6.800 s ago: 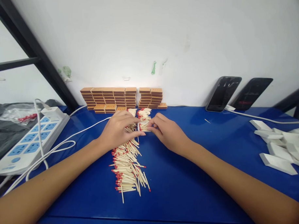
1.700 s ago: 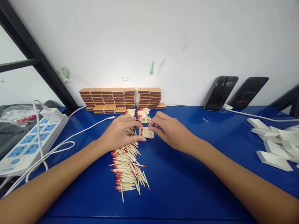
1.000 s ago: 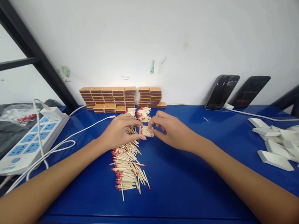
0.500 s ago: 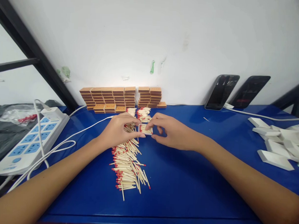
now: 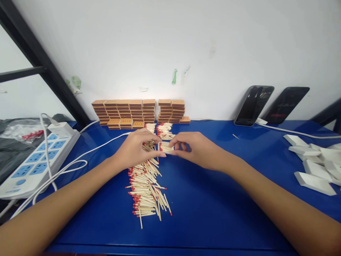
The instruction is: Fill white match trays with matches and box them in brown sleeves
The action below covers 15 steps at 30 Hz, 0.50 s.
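Observation:
A small white matchbox tray (image 5: 159, 146) holds red-tipped matches (image 5: 166, 147) lying lengthwise. My left hand (image 5: 136, 147) grips the tray's left end between thumb and fingers. At the tray's right end my right hand (image 5: 197, 149) is closed, with thumb and index finger on the match ends and the tray edge; whether they pinch a match or the tray wall is partly hidden. A long heap of loose matches (image 5: 146, 187) runs under and in front of my left hand. Another small heap of matches (image 5: 164, 130) lies just behind the tray.
Stacked matchboxes (image 5: 123, 109) line the wall at the back. White trays (image 5: 315, 181) are piled at the right. Two phones (image 5: 253, 106) lean on the wall. A power strip (image 5: 36, 160) with white cables lies at the left on the blue table (image 5: 212, 219).
My right thumb has moved up and in against the tray's right end, and the fingers have drawn together there. My left hand keeps its hold on the tray.

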Each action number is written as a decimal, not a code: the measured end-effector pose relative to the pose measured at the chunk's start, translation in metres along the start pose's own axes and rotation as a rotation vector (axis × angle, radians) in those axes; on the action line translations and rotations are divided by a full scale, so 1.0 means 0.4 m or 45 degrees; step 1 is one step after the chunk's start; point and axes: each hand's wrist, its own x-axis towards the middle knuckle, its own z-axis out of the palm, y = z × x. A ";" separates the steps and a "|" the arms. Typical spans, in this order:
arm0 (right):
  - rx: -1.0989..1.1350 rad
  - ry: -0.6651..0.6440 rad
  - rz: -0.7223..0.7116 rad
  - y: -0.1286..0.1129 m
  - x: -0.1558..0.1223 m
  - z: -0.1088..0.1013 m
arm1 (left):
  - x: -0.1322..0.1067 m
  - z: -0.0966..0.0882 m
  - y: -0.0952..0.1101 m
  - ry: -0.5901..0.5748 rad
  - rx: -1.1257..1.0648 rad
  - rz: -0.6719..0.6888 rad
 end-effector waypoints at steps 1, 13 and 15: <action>-0.001 -0.001 0.020 0.002 -0.001 0.002 | 0.000 0.000 0.000 0.001 0.004 0.004; 0.126 -0.049 0.171 -0.002 -0.002 0.000 | -0.002 0.001 -0.006 0.014 0.033 0.028; 0.131 -0.029 0.167 -0.005 -0.002 0.000 | -0.002 0.001 -0.006 0.009 0.054 0.048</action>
